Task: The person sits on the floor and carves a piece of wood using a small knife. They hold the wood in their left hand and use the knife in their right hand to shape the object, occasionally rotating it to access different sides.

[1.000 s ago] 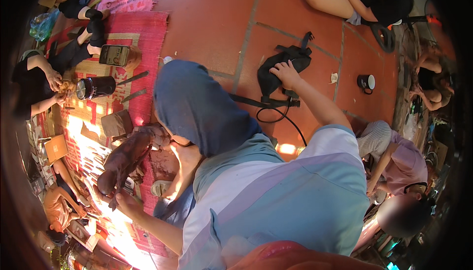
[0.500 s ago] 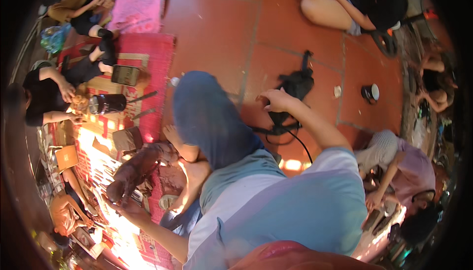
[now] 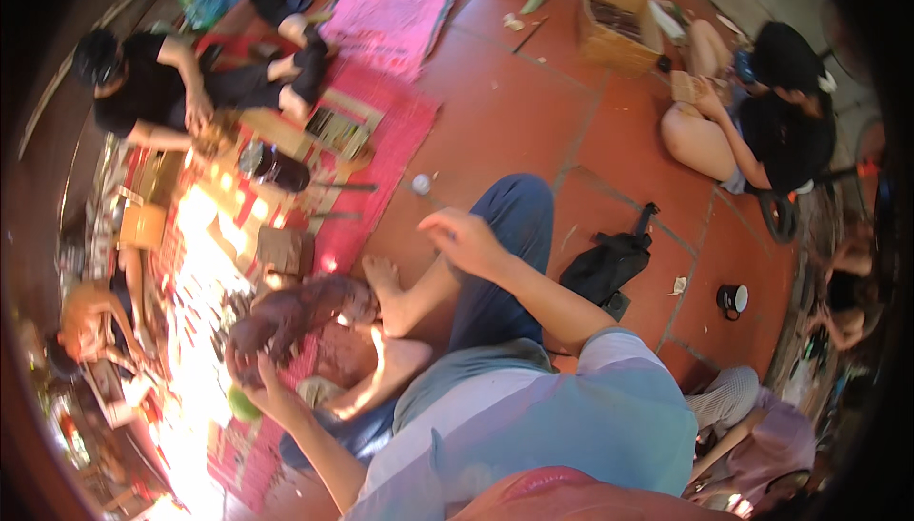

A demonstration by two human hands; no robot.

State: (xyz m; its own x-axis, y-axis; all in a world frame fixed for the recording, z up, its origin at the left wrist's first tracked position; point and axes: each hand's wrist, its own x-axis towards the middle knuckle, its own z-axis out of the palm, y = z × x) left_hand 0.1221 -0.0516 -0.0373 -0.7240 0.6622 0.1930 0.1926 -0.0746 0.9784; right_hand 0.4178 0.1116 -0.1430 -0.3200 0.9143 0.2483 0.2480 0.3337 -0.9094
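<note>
A brown carved piece [image 3: 319, 310], long and lumpy and apparently wooden, lies on the mat in front of my bare feet. My left hand [image 3: 255, 373] is closed around its near-left end, with some fingers hidden behind it. Above my bent knee, my right hand [image 3: 466, 240] is raised in the air. It holds nothing, and its fingers are stretched out, slightly bent. A squarish brown block [image 3: 284, 253] sits just beyond the carving. Bright sunlight washes out the many small items left of it.
A black bag [image 3: 609, 269] and a dark mug [image 3: 732, 300] stand on the tiled floor at right. Ahead are a dark jar [image 3: 274, 167], a pink mat [image 3: 395, 17] and a cardboard box [image 3: 609, 31]. Several people sit working around me.
My right hand has moved left, away from the black bag, to above my knee. The view has turned and shows more ahead. My left hand stays at the carving's end.
</note>
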